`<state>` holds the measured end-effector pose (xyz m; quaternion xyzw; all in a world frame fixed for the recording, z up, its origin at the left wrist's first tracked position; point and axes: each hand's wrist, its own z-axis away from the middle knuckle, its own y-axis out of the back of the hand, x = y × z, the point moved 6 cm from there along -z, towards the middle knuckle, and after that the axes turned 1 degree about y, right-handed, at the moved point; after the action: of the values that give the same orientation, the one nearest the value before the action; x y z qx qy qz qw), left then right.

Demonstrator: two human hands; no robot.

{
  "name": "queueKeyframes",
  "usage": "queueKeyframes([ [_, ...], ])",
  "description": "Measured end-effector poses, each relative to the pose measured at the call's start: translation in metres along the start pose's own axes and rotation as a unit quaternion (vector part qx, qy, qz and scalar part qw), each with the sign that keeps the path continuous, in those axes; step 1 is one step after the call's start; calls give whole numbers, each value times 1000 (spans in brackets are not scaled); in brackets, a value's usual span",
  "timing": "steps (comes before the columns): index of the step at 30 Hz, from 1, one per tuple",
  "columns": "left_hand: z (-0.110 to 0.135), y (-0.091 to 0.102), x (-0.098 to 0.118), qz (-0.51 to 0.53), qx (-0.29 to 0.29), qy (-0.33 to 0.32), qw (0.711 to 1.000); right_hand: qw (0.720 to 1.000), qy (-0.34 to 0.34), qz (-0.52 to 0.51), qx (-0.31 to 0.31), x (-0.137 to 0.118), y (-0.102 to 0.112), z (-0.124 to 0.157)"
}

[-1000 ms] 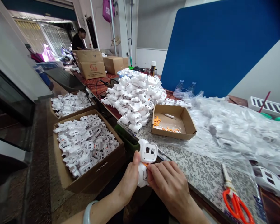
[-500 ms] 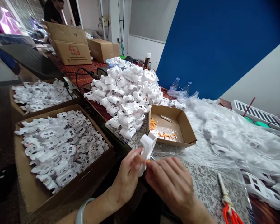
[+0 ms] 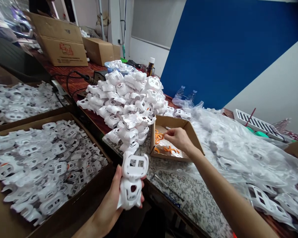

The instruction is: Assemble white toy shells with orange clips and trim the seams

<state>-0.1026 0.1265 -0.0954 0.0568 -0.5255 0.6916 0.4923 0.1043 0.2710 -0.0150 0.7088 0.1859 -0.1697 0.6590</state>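
My left hand [image 3: 111,201] is closed around a white moulded plastic shell [image 3: 132,180]. Two square openings show in its upper half and a smaller dark hole in the lower half. My right hand [image 3: 180,140] reaches into a shallow cardboard tray [image 3: 195,135], fingers pinched together at the curved orange plastic pieces [image 3: 159,136]. Whatever sits between those fingertips is too small to make out. More orange pieces [image 3: 171,150] lie on the tray's floor, and a thin white stick [image 3: 167,128] is partly hidden behind the fingers.
A tall pile of white shells [image 3: 129,99] stands behind the tray. Cardboard boxes of shells [image 3: 44,158] are at left. Plastic sheeting [image 3: 233,138] covers more shells at right. A thin metal rod [image 3: 169,187] lies on the speckled slab [image 3: 201,195]. A cable [image 3: 72,74] loops behind.
My right hand has left the white shell and moved forward into the tray. My left hand has turned the shell so its face with the openings shows. The view has shifted right.
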Motion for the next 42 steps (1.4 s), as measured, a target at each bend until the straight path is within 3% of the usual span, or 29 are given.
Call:
queueKeyframes([
  [3, 6, 20, -16, 23, 17, 40, 999, 999, 16, 13, -41, 6, -10, -12],
  [8, 5, 41, -26, 91, 21, 90, 992, 992, 8, 98, -82, 34, 11, -6],
  [12, 4, 48, -37, 115, 27, 123, 985, 974, 11, 181, -140, 53, 24, 11],
  [18, 7, 43, -50, 114, 34, 136, 984, 947, 62, 243, -201, 50, 16, 24],
  [25, 13, 40, -51, 111, 30, 125, 985, 944, 95, 251, -194, 52, 8, 18],
  [30, 22, 33, -46, 80, 8, 119, 990, 953, 136, 231, -138, 43, 23, 23],
  [33, 33, 15, -38, 63, -4, 89, 994, 966, 177, 178, -56, 15, 38, 54],
  [36, 42, -6, -33, 31, -13, 63, 997, 959, 269, 40, 75, -32, 52, 115],
  [39, 50, -22, -34, 17, -13, 28, 999, 936, 333, -9, 111, -73, 45, 181],
  [42, 60, -35, -42, -13, -23, -1, 1000, 919, 367, -41, 135, -95, 30, 229],
])
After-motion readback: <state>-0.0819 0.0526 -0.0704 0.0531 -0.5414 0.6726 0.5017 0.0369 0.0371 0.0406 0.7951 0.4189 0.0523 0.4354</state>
